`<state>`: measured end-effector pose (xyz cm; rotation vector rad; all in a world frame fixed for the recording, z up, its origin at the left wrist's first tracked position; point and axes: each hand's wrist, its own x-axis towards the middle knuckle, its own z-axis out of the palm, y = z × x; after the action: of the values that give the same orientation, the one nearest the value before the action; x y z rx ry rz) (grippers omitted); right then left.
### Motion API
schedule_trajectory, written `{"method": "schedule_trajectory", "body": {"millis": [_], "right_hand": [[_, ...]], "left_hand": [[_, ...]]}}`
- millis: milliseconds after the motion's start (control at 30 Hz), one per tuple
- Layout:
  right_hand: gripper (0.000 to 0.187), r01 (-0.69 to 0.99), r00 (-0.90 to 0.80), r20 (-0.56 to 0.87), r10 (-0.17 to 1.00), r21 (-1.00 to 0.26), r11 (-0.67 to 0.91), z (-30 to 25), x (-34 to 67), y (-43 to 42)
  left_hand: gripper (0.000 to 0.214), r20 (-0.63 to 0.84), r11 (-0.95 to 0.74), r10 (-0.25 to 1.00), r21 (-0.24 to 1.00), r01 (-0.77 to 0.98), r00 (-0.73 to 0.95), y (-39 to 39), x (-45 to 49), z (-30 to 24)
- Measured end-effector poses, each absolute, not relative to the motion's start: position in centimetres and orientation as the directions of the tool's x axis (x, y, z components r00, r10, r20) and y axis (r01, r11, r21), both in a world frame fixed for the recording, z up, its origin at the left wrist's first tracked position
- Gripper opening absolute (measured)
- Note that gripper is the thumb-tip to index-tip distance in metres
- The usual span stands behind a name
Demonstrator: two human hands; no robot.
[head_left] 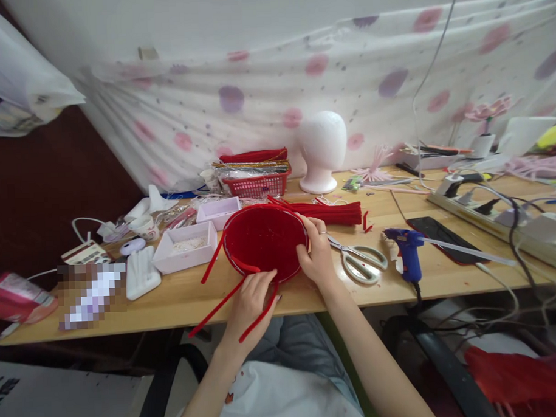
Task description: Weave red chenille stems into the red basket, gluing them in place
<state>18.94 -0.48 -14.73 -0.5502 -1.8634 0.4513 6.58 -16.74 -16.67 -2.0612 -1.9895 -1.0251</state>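
Note:
A round, bowl-shaped red fuzzy cap (265, 239) is tipped so that its hollow faces me at the front of the table. My right hand (316, 253) grips its right rim, thumb inside and fingers around the outside. At the near rim, my left hand (254, 300) is closed on the cap's edge. Loose red pipe cleaners (217, 308) stick out from the rim at the left and by my left hand. Behind the cap lies a bundle of red pipe cleaners (335, 213). Scissors (364, 263) rest just right of my right hand.
A white foam head (324, 149) stands at the back beside a red basket (259, 185). White boxes (184, 260) sit left. Rightward are a blue glue gun (409, 252), a phone (447, 239) and a power strip (497, 225) with trailing cords.

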Motion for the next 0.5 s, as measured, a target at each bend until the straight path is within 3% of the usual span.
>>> {"method": "schedule_trajectory", "body": {"millis": [100, 200, 400, 500], "right_hand": [[0.069, 0.156, -0.299, 0.766, 0.570, -0.550, 0.821, -14.67, 18.94, -0.48], [0.070, 0.163, -0.298, 0.760, 0.578, -0.556, 0.815, -14.60, 18.95, -0.51], [0.070, 0.153, -0.307, 0.760, 0.572, -0.554, 0.818, -14.83, 18.93, -0.45], [0.071, 0.153, -0.307, 0.762, 0.570, -0.552, 0.820, -14.89, 18.94, -0.40]], "left_hand": [[0.065, 0.400, -0.050, 0.898, 0.504, 0.862, -0.182, -16.50, 6.81, -16.13], [0.071, 0.323, -0.003, 0.918, 0.587, 0.810, -0.231, -16.26, 7.12, -15.75], [0.072, 0.293, 0.021, 0.923, 0.612, 0.790, -0.251, -16.10, 7.23, -15.90], [0.071, 0.341, -0.061, 0.924, 0.581, 0.812, -0.175, -16.27, 6.64, -15.73]]}}
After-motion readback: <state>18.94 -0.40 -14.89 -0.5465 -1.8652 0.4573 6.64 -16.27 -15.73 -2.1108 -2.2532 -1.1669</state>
